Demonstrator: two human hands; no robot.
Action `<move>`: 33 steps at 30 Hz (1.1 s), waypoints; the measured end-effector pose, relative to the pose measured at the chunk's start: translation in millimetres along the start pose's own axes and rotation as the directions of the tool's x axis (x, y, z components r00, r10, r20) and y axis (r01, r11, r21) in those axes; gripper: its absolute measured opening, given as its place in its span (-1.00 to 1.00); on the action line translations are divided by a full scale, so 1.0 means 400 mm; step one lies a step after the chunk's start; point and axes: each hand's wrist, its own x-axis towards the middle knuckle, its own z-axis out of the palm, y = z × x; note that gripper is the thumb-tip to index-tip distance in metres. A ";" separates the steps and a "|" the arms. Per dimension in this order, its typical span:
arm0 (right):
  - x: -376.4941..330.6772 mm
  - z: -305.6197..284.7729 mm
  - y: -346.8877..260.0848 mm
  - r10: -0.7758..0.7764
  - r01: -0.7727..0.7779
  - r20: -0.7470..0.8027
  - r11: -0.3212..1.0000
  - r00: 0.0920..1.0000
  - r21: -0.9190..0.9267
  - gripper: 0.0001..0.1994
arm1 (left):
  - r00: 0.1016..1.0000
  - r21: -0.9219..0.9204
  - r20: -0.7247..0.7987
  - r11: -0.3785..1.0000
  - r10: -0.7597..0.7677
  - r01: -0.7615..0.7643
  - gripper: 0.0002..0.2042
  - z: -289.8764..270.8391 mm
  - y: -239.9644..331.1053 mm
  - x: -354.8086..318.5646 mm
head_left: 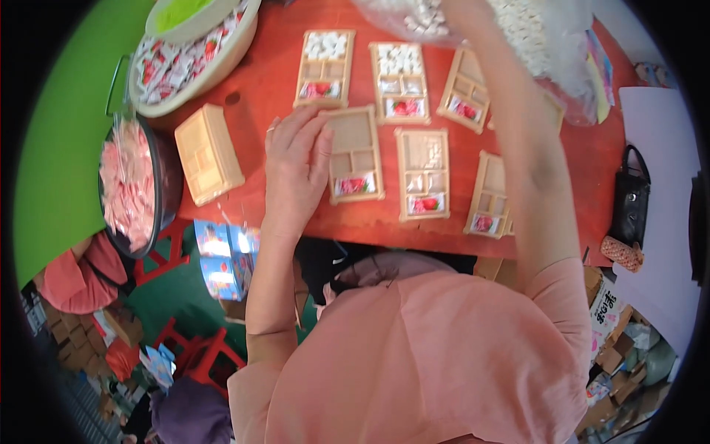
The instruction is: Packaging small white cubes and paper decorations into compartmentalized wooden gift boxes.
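Note:
My left hand [296, 159] is over the red table, fingers stretched apart and nothing visible in them. Its fingertips are at the near end of a beige divided tray [323, 68] with white pieces in its large compartment. Beside the thumb lies another tray [353, 154], its large compartment bare and a red-and-white packet in the end slot. My right hand [466, 9] reaches to the far edge, by a clear plastic bag [518, 33] of small white pieces; its fingers are cut off from view. A middle tray [424, 175] holds white packets and a red one.
More trays sit around, one with white pieces [400, 80] and some partly behind my right arm. At left are a tray stack [209, 155], a black tub [158, 194] of pink packets and a cream basin [248, 41] of wrapped packets. A black handbag [629, 192] is at right.

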 end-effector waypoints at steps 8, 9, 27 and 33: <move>0.007 0.038 0.106 -0.153 0.206 -0.247 0.957 0.957 0.204 -0.72 | 0.995 0.058 0.078 0.996 0.057 -0.061 -0.50 0.056 0.086 -0.182; -0.030 0.021 0.061 0.002 0.068 -0.176 0.918 0.984 0.390 -0.73 | 0.996 0.066 0.073 0.997 0.041 -0.046 -0.50 0.055 0.086 -0.197; -0.521 -0.072 -0.307 -0.515 0.245 0.256 0.715 0.818 0.655 -0.79 | 0.988 -0.025 0.104 0.994 0.113 -0.111 -0.52 0.072 0.055 -0.179; -0.501 -0.139 -0.301 -0.525 0.193 0.312 0.700 0.792 0.688 -0.73 | 0.993 -0.015 0.057 0.994 0.106 -0.106 -0.53 0.069 0.057 -0.188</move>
